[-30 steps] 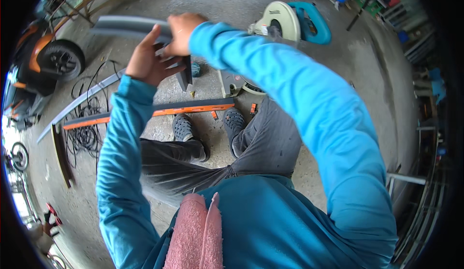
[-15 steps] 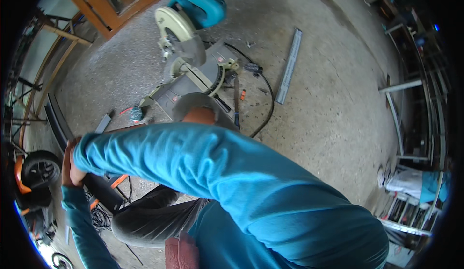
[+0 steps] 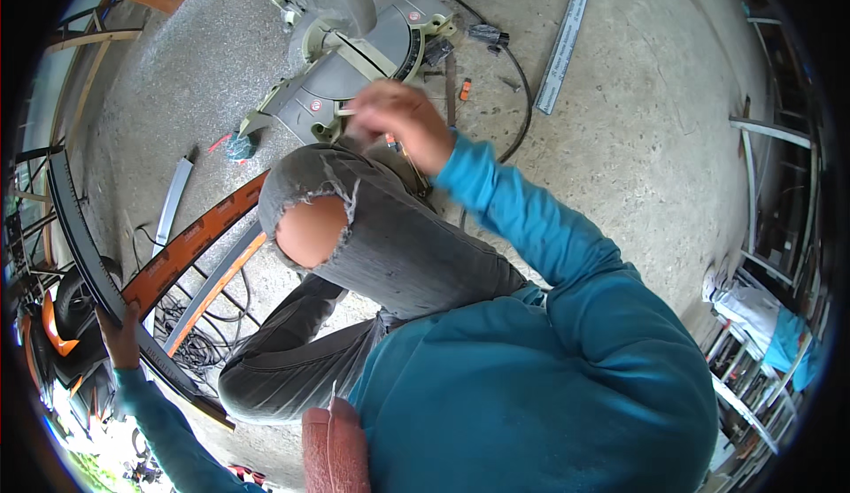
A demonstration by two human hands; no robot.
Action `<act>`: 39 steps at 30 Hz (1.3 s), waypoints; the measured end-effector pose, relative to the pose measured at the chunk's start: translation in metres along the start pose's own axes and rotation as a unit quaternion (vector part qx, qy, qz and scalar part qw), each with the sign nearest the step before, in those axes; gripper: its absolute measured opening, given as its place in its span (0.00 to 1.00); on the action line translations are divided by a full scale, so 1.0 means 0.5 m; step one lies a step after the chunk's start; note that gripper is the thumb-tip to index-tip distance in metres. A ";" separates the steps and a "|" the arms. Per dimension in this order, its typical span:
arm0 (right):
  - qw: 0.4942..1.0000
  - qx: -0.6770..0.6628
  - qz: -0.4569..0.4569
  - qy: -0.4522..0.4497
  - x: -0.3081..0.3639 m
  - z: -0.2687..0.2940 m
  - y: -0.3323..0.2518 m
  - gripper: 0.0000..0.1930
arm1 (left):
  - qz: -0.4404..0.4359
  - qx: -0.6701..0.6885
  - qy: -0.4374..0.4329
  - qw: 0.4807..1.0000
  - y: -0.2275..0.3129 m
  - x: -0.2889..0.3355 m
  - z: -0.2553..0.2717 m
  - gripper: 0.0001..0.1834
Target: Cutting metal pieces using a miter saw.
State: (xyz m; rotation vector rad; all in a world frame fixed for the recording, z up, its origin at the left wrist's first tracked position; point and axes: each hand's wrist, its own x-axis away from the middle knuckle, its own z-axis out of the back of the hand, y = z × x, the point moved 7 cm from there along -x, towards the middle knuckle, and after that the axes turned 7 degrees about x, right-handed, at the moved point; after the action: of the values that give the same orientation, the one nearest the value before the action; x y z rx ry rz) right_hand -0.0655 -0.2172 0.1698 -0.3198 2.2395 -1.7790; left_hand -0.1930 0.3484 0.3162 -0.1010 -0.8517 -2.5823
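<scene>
My left hand [image 3: 120,335] is closed around a long dark metal profile [image 3: 87,250], which stands out at the far left with its near end by my folded leg. My right hand [image 3: 403,121] hangs over my raised knee, in front of the mitre saw [image 3: 359,59]. Its fingers look curled but are smeared by motion, so whether they hold anything is unclear. Another long profile with an orange face [image 3: 190,241] runs from near my left hand to my knee. Beside it lies a grey bar with an orange edge [image 3: 217,285].
A pale metal strip [image 3: 564,42] lies on the concrete floor at the right, beyond the saw's black cable [image 3: 524,121]. A small orange item [image 3: 465,89] lies near the saw. At left are a short grey bar [image 3: 173,201] and a motorcycle [image 3: 57,325]; metal racks [image 3: 779,139] stand far right.
My right hand has left the dark profile beside my left hand and moved right, towards the saw. My left hand keeps hold of the profile. The view has tilted down, uncovering the orange-faced profile.
</scene>
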 end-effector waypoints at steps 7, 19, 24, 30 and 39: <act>0.792 0.532 -0.299 0.002 0.165 0.159 0.579 0.33 | -0.041 -0.176 0.044 0.983 0.054 -0.028 0.015 0.41; 0.909 0.416 -0.014 -0.003 0.121 0.120 0.306 0.25 | 0.050 -0.126 0.097 0.986 0.164 -0.095 -0.002 0.46; 0.999 0.003 -0.045 0.028 -0.016 -0.045 -0.151 0.23 | 0.045 -0.155 0.069 0.984 0.153 -0.160 0.008 0.46; 0.944 -0.069 -0.230 -0.225 -0.167 -0.558 -0.103 0.18 | 0.077 -0.154 0.083 0.982 0.165 -0.179 0.001 0.50; 0.968 0.022 -0.157 -0.193 -0.206 -0.759 -0.055 0.20 | 0.091 -0.160 0.108 0.977 0.107 -0.165 0.017 0.52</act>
State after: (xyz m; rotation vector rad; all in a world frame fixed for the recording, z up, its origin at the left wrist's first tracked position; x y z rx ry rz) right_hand -0.0963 0.1587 0.2849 -0.9677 1.9502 -1.7196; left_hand -0.0964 0.3447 0.3369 0.0092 -0.3281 -2.4783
